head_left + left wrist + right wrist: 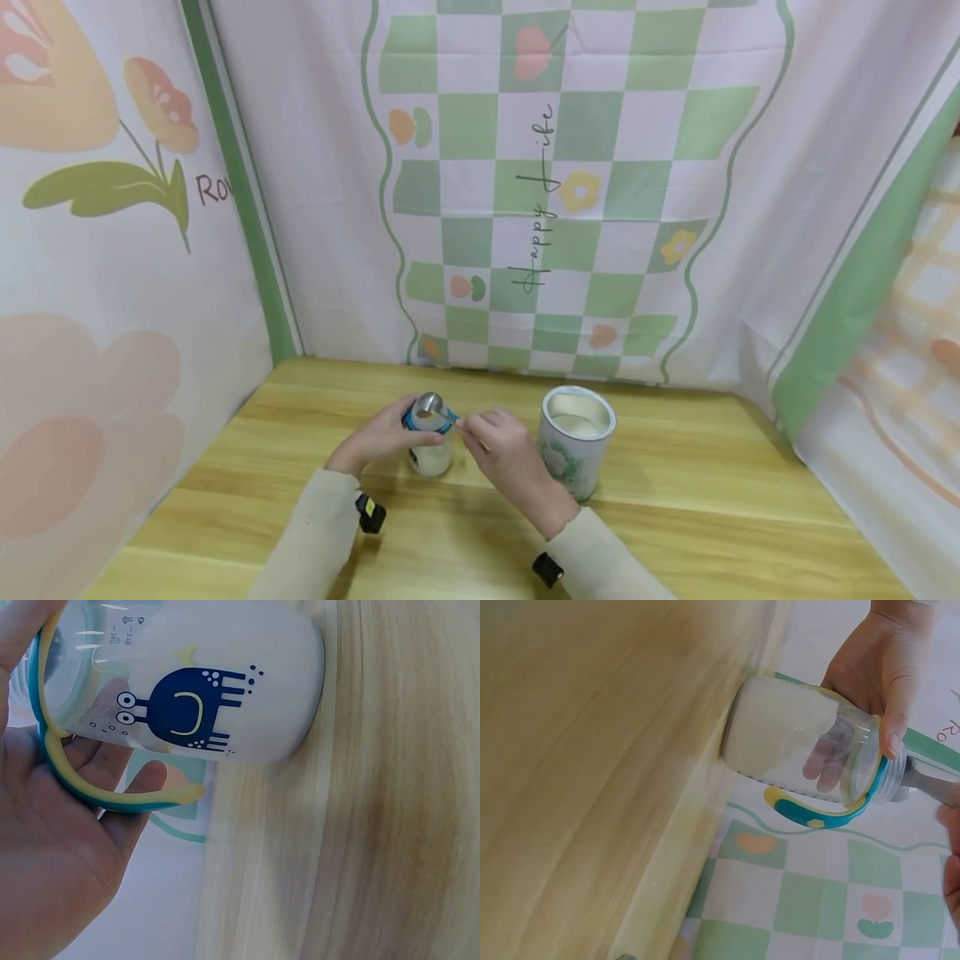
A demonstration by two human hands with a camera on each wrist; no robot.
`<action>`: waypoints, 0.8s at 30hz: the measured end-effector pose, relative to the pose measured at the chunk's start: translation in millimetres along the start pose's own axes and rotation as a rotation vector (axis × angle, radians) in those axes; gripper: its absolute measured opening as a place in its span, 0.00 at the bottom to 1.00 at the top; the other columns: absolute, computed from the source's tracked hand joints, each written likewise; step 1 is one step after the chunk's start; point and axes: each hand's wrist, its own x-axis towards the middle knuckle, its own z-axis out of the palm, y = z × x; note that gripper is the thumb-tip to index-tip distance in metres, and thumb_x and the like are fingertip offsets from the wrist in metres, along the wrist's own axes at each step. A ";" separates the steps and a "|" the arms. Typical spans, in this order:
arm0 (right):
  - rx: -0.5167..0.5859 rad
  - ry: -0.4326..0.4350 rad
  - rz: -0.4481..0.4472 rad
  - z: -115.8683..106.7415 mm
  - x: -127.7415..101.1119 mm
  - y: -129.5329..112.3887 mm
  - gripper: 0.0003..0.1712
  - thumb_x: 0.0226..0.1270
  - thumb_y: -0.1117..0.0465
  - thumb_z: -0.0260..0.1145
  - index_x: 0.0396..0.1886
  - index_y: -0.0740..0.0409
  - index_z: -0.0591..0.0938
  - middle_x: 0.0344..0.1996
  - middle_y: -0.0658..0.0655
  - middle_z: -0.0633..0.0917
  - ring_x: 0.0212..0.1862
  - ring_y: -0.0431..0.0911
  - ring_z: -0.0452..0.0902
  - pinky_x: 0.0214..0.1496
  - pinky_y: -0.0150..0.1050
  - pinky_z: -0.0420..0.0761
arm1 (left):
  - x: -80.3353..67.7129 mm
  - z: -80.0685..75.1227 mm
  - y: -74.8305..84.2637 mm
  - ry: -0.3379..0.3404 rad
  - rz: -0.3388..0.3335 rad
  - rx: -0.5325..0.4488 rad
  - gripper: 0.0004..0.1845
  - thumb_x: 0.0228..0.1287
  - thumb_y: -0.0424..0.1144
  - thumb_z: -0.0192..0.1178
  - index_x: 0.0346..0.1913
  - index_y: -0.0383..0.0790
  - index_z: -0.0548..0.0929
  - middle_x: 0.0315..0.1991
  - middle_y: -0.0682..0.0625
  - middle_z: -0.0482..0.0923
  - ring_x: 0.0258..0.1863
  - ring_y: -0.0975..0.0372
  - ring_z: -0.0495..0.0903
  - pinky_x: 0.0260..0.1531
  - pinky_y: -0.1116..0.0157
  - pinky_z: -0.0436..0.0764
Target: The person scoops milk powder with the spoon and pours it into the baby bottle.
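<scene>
My left hand (381,440) curls its fingers (889,712) round the handled bottle (431,442), which stands on the wooden table (675,508) partly filled with white powder. My right hand (504,454) pinches a metal spoon (433,407), its bowl over the bottle's mouth, probably loaded. A white tin (575,440) stands just beyond my right knuckles.

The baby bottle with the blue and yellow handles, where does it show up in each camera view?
Head: the baby bottle stands centre-low on the wooden table, the left hand holding it.
Left wrist: it fills the upper left, octopus print facing the camera.
Right wrist: right of centre, base against the table.
Shared landmark: the blue and yellow handle ring.
</scene>
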 end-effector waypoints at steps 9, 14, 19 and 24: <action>-0.009 -0.016 0.030 -1.4 1.2 -0.5 0.20 0.80 0.51 0.54 0.33 0.57 0.85 0.28 0.51 0.86 0.31 0.42 0.80 0.32 0.32 0.80 | 0.5 -0.6 -1.0 -0.012 0.002 -0.025 0.40 0.61 0.51 0.73 0.72 0.44 0.67 0.62 0.47 0.75 0.63 0.51 0.72 0.64 0.42 0.66; 0.025 -0.010 0.084 -3.5 2.6 0.1 0.03 0.69 0.62 0.70 0.36 0.56 0.85 0.29 0.49 0.85 0.32 0.41 0.80 0.32 0.30 0.80 | 0.6 -0.4 -2.4 -0.024 0.000 -0.038 0.40 0.61 0.51 0.72 0.73 0.44 0.66 0.63 0.47 0.75 0.64 0.51 0.72 0.64 0.42 0.66; 0.119 0.027 0.196 -5.4 5.5 2.1 0.07 0.62 0.68 0.74 0.34 0.56 0.84 0.28 0.49 0.85 0.31 0.38 0.81 0.32 0.32 0.82 | 0.8 -0.1 -1.9 -0.025 0.008 -0.047 0.40 0.61 0.50 0.72 0.73 0.44 0.66 0.64 0.45 0.74 0.65 0.50 0.70 0.65 0.41 0.64; 0.227 0.056 0.349 -8.7 8.6 3.0 0.04 0.65 0.67 0.73 0.34 0.56 0.84 0.27 0.47 0.86 0.29 0.37 0.80 0.31 0.36 0.83 | -0.1 -0.5 1.1 -0.011 -0.005 -0.016 0.40 0.61 0.50 0.72 0.72 0.44 0.67 0.65 0.44 0.73 0.66 0.49 0.69 0.64 0.39 0.64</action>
